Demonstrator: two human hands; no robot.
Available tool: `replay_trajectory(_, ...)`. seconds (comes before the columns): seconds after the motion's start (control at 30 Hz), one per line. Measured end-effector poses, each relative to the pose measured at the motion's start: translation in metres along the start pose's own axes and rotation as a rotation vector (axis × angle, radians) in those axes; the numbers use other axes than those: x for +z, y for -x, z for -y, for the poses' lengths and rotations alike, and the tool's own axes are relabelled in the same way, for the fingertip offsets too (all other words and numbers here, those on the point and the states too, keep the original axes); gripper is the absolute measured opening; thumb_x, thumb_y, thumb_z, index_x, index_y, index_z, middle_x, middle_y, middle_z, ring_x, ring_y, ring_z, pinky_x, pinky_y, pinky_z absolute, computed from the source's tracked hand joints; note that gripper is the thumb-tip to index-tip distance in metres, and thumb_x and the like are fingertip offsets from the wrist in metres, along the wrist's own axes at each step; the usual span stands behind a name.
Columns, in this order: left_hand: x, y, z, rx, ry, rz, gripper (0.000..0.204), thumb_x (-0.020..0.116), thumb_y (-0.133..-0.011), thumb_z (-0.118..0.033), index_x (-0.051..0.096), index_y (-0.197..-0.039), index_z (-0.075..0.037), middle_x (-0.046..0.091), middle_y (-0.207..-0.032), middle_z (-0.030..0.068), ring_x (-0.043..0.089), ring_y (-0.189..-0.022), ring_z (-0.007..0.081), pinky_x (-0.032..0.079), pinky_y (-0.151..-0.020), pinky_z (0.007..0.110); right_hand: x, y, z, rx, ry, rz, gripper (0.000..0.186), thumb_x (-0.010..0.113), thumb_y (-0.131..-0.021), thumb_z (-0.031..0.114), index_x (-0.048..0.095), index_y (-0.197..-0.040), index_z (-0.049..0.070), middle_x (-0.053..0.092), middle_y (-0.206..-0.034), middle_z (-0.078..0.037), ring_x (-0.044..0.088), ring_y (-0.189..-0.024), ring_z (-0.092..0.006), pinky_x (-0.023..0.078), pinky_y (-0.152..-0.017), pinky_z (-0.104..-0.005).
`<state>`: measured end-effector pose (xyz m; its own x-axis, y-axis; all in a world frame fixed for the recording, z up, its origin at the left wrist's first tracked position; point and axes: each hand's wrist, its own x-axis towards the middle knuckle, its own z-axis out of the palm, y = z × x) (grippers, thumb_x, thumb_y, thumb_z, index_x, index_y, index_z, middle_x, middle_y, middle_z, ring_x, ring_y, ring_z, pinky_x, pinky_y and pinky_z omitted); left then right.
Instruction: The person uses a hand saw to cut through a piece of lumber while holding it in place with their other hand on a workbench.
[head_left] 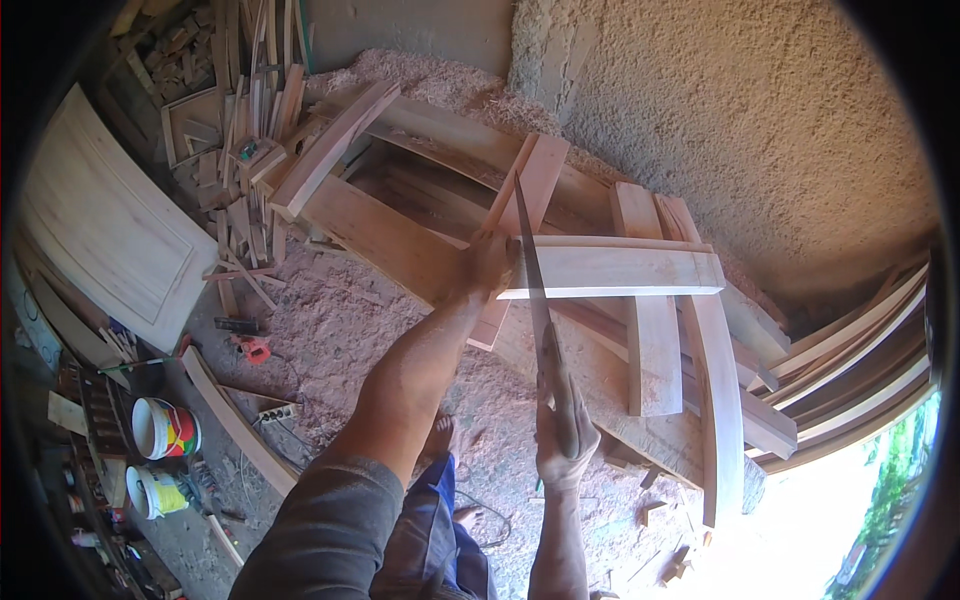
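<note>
Left hand [487,262]: laid flat on the left end of a pale curved wooden board [620,270], fingers pressed down on it, clamped on nothing.
Right hand [562,425]: grip wrapped shut around the handle of a long narrow hand saw [533,275].
Saw: blade is set across the curved board, just beside the left hand, its tip reaching up past the board's far edge.
Curved board: carried crosswise on a stack of reddish wooden planks [655,340] over a sawdust-covered floor [330,330].
Surroundings: a panelled wooden door leaf [105,225] is seen far left, two white plastic buckets [160,430] below it, offcuts [235,120] heaped above.
</note>
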<state>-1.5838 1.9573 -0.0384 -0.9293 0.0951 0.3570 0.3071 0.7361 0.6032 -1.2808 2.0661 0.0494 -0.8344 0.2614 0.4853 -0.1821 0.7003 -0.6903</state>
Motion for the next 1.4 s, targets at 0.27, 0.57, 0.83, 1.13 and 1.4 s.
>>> replay_trajectory(0.27, 0.011, 0.004, 0.016, 0.037, -0.010, -0.078, 0.021, 0.061, -0.097, -0.027, 0.058, -0.090, -0.007, 0.063, -0.090, 0.0194, 0.064, -0.093, 0.0396, 0.053, -0.079, 0.051, -0.082, 0.099, 0.070, 0.244, 0.159, 0.116, 0.047, 0.055, -0.090, 0.016, 0.063, -0.131, -0.005, 0.070, -0.122, -0.026, 0.076, -0.085, -0.0338, 0.059, -0.061, -0.0375)
replay_trajectory(0.57, 0.010, -0.002, 0.018, -0.025, -0.001, -0.049, 0.022, 0.059, -0.097, -0.024, 0.056, -0.085, -0.006, 0.065, -0.088, 0.0190, 0.065, -0.089, 0.0390, 0.052, -0.076, 0.050, -0.009, 0.020, 0.002, 0.021, -0.025, 0.040, 0.047, 0.066, -0.090, 0.008, 0.060, -0.136, 0.002, 0.069, -0.123, -0.025, 0.074, -0.079, -0.0354, 0.058, -0.061, -0.0357)
replay_trajectory(0.83, -0.010, 0.010, -0.013, -0.112, -0.065, 0.058, 0.015, 0.059, -0.095, -0.022, 0.060, -0.097, -0.008, 0.066, -0.107, 0.0184, 0.066, -0.100, 0.0394, 0.056, -0.082, 0.051, -0.041, 0.068, 0.023, 0.054, 0.084, 0.078, 0.054, 0.063, -0.082, 0.003, 0.062, -0.136, 0.001, 0.069, -0.124, -0.023, 0.074, -0.078, -0.0326, 0.056, -0.056, -0.0361)
replay_trajectory(1.13, 0.018, -0.007, 0.045, -0.458, 0.422, -0.011, 0.016, 0.058, -0.097, -0.025, 0.063, -0.097, -0.010, 0.068, -0.111, 0.0195, 0.068, -0.102, 0.0396, 0.056, -0.084, 0.051, -0.060, 0.104, 0.029, 0.002, 0.165, 0.137, 0.053, 0.064, -0.083, 0.004, 0.060, -0.136, -0.001, 0.070, -0.123, -0.023, 0.073, -0.073, -0.0325, 0.055, -0.054, -0.0359)
replay_trajectory(1.4, -0.001, -0.002, 0.010, -0.072, 0.084, 0.091, 0.020, 0.062, -0.093, -0.024, 0.060, -0.104, -0.007, 0.066, -0.109, 0.0201, 0.067, -0.097, 0.0406, 0.057, -0.080, 0.050, 0.024, -0.027, -0.013, -0.014, -0.038, 0.041, 0.047, 0.066, -0.088, 0.006, 0.061, -0.135, 0.002, 0.068, -0.124, -0.026, 0.072, -0.078, -0.0396, 0.057, -0.058, -0.0383)
